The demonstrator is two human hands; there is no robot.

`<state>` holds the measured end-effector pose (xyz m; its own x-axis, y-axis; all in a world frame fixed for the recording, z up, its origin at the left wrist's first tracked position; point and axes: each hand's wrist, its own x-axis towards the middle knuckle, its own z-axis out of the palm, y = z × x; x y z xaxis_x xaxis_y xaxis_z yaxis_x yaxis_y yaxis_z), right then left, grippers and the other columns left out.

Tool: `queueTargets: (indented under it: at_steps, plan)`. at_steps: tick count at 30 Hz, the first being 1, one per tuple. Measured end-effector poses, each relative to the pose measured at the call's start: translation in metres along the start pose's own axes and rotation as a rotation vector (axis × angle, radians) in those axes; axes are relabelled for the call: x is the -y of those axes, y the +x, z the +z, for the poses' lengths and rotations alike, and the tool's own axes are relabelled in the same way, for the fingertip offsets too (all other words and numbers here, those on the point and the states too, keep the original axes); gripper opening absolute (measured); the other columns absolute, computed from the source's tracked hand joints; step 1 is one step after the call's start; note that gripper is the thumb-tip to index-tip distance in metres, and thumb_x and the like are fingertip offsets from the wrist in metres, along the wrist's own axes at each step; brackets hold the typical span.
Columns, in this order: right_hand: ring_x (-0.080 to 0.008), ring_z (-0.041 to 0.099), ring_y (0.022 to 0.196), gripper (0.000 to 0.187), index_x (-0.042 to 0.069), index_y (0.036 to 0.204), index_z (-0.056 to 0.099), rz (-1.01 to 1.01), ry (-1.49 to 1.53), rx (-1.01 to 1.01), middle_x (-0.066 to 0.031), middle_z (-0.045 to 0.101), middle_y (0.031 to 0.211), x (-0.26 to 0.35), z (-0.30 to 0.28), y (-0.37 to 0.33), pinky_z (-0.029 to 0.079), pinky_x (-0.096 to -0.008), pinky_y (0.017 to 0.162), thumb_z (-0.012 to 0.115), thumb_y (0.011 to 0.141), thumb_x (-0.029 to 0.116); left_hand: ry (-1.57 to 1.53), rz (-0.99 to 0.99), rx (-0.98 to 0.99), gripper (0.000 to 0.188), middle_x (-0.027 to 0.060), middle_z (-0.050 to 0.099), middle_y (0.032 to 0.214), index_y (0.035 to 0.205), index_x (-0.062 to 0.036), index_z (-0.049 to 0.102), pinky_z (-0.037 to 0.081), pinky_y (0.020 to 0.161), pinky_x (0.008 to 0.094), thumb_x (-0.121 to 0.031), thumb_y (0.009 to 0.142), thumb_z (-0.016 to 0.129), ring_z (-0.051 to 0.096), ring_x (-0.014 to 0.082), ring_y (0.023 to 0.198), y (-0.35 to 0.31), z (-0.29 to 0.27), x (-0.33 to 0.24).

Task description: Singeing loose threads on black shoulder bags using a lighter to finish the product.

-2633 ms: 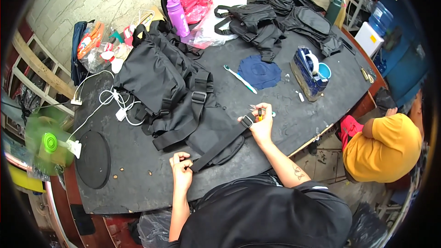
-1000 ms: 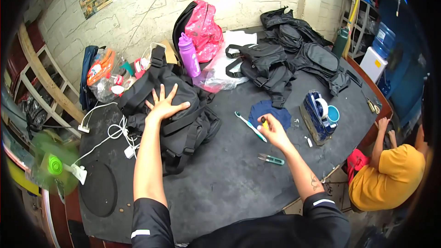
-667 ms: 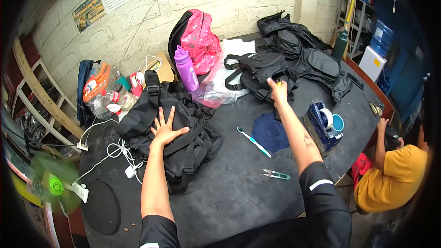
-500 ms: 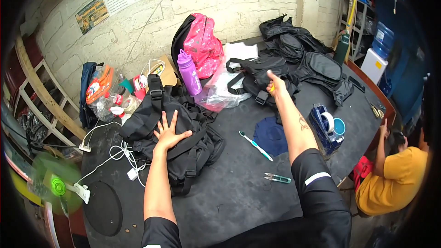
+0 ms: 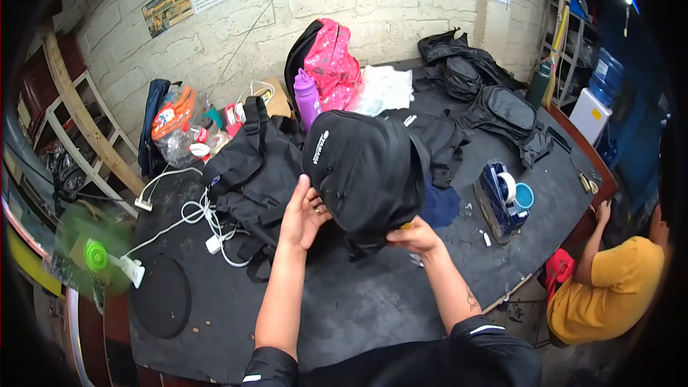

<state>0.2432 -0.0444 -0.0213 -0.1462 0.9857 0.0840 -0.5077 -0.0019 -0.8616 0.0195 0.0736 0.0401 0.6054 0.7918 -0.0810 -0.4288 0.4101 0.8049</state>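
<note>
Both my hands have come back in, lifting a black bag (image 5: 365, 172) above the surface (image 5: 358, 308). My left hand (image 5: 302, 213) cups its side, fingers loose; my right hand (image 5: 414, 236) pinches its bottom edge.

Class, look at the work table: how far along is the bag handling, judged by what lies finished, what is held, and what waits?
Looks done: one black bag lies set down left of the hands. In hand: another black bag is lifted off the table, left hand against its side, right hand under its lower edge. Left: more black bags wait heaped at the far right.
</note>
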Motion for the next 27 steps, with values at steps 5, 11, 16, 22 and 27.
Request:
queueTargets:
  at_steps: [5,11,16,22,27]
  plan:
    - [-0.0288,0.048,0.120,0.057,-0.005,0.131,0.039,0.072,-0.834,-0.176,-0.0172,0.047,0.134,-0.035,-0.002,-0.030,0.035,-0.0338,0.102,0.063,0.081,0.008,-0.211,0.084,-0.186,0.039,0.0092,0.060,0.112,0.118,-0.0021,0.052,0.046,0.092,0.0392,-0.013,0.083,0.067,0.058,0.0229,0.103,-0.011,0.005,0.032]
    - [-0.0357,0.056,0.094,0.047,0.000,0.114,0.052,-0.068,-1.481,-0.750,-0.0168,0.051,0.104,-0.049,-0.035,-0.081,0.046,-0.0420,0.080,0.070,0.073,0.016,-0.215,0.199,-0.162,0.037,0.0092,0.060,0.113,0.116,-0.0023,0.054,0.046,0.095,0.0404,-0.006,0.082,0.065,0.058,0.0234,0.104,-0.035,0.011,0.041]
    - [-0.0348,0.047,0.097,0.037,0.003,0.107,0.056,-0.010,-1.722,-1.015,-0.0154,0.051,0.100,-0.041,-0.023,-0.094,0.038,-0.0439,0.086,0.069,0.074,0.014,-0.234,0.216,0.007,0.044,0.0091,0.051,0.127,0.132,-0.0077,0.041,0.042,0.099,0.0401,-0.008,0.090,0.053,0.050,0.0232,0.115,-0.043,0.021,0.054]
    - [-0.0312,0.048,0.089,0.016,0.001,0.093,0.053,-0.741,-1.514,-0.926,-0.0139,0.051,0.093,0.011,0.053,-0.054,0.037,-0.0412,0.077,0.057,0.077,0.004,-0.108,0.446,-0.054,0.054,0.0087,0.041,0.136,0.141,-0.0083,0.027,0.035,0.104,0.0364,-0.006,0.091,0.049,0.043,0.0220,0.122,-0.049,0.032,0.051]
    - [-0.0263,0.050,0.077,0.019,0.006,0.085,0.057,-0.764,-1.456,-0.625,-0.0065,0.054,0.080,0.021,0.082,-0.038,0.037,-0.0371,0.072,0.067,0.074,0.017,0.052,0.558,-0.150,0.067,0.0127,0.040,0.136,0.142,0.0016,0.017,0.034,0.102,0.0293,0.002,0.088,0.055,0.044,0.0173,0.119,-0.057,0.043,0.050]
